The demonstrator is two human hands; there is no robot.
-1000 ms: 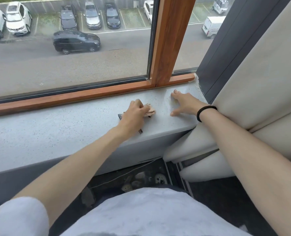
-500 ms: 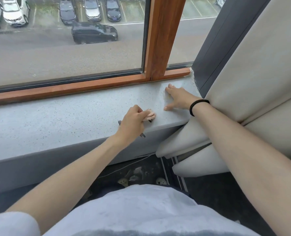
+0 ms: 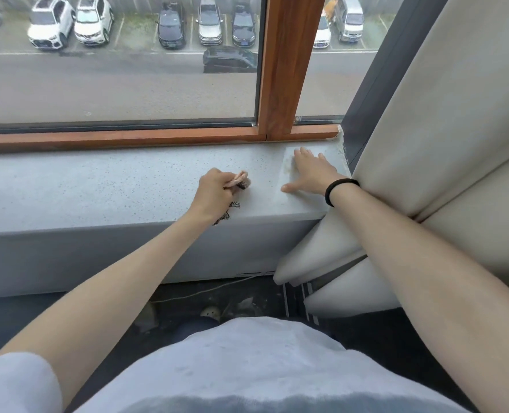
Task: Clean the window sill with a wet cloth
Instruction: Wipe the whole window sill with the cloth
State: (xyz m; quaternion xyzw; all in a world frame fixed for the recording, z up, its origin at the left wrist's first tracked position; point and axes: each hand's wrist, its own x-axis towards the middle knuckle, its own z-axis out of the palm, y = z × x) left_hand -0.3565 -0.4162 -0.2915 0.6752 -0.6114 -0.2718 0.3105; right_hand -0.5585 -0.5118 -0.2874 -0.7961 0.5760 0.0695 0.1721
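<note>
The grey speckled window sill [image 3: 98,189] runs across the view below the wooden window frame [image 3: 280,70]. My left hand [image 3: 214,195] grips a bunched pink and checked cloth [image 3: 239,180] and holds it down on the sill near the front edge. My right hand [image 3: 310,171] lies flat with straight, spread fingers on the sill's right end, a black band round its wrist. A paler patch of sill shows under and beside the right hand.
Cream curtain folds [image 3: 444,120] hang right against the sill's right end. A dark grey wall strip [image 3: 369,84] closes the corner. Below the sill lie a dark floor, a white cable [image 3: 205,290] and small debris.
The left hand with the cloth drew back from mid-sill toward the front edge, then stayed near it. The right hand has kept its flat place. The camera view has shifted.
</note>
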